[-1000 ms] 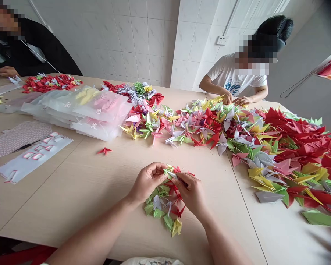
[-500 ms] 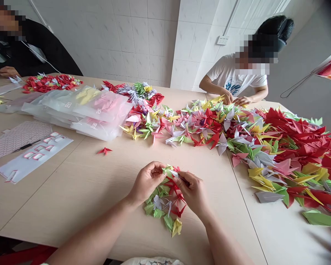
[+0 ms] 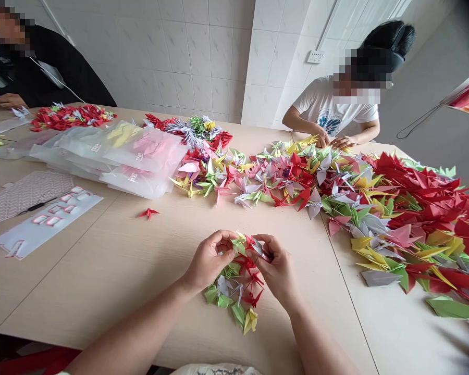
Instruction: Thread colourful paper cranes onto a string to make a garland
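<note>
The left hand curls narrowly around a green paper crane, and the right hand pinches a small folded paper crane just beside it. Both hands sit directly above a heap of paper cranes – red, green, yellow, white – lying on the pale table.

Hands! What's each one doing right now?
Left hand: closed, holding a green paper crane.
Right hand: closed, pinching a folded paper crane.
</note>
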The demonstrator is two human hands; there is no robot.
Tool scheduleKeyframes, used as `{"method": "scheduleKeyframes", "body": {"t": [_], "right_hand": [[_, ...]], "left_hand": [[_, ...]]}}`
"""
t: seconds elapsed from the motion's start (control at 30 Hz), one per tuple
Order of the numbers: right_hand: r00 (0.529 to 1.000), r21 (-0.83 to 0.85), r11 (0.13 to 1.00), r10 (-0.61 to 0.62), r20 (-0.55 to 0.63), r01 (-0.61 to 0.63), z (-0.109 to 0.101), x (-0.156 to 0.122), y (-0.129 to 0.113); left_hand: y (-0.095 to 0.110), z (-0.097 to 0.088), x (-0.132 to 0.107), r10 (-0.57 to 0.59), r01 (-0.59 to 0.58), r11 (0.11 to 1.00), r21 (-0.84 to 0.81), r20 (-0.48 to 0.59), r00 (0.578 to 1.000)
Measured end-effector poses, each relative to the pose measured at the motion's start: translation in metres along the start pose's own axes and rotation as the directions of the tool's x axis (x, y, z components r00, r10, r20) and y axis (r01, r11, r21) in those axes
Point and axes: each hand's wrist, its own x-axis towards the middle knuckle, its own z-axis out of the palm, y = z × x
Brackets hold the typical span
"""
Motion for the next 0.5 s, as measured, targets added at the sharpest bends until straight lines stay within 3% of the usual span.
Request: {"method": "scheduleKeyframes", "body": {"t": [0.2,0.5], "right_hand": [[0.997,0.002,1.0,0.003,0.082,-0.003,0.0036,0.0003,0.0033],[0.995,-0.002,1.0,0.021,0.099,-0.021,0.0053,0.0003,0.0039]], "left_hand": [[0.0022,0.0029,-0.0037,0.067,-0.081,0.975,0.209,0.073,0.995],[0.0043,0.0013,-0.0037,0.078,-0.096,0.976,0.198,0.095,0.992]]}}
